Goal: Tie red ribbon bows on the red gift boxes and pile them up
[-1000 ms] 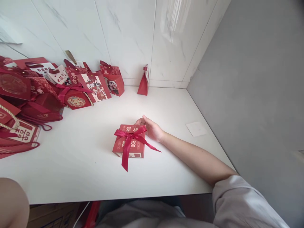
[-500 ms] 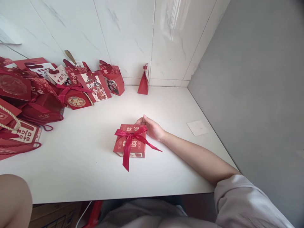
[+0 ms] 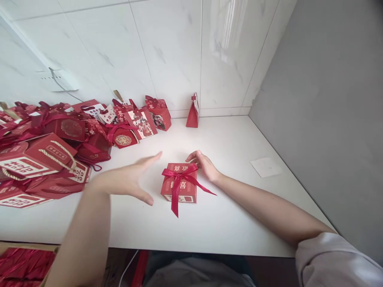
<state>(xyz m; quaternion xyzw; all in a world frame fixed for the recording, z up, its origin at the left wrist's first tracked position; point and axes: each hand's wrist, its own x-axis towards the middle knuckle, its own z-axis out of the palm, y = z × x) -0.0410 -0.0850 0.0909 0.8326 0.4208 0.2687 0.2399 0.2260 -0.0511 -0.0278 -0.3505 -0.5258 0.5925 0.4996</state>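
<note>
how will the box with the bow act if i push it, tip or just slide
The box will probably slide rather than tip, since it sits flat and looks low and broad. Crisp edges suggest fairly stiff card. The ribbon tails look floppy and may drag.

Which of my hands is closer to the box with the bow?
Your right hand, against its right side; your left hand is open, off its left side.

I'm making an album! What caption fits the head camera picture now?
Two hands beside a red box with a ribbon bow.
</note>
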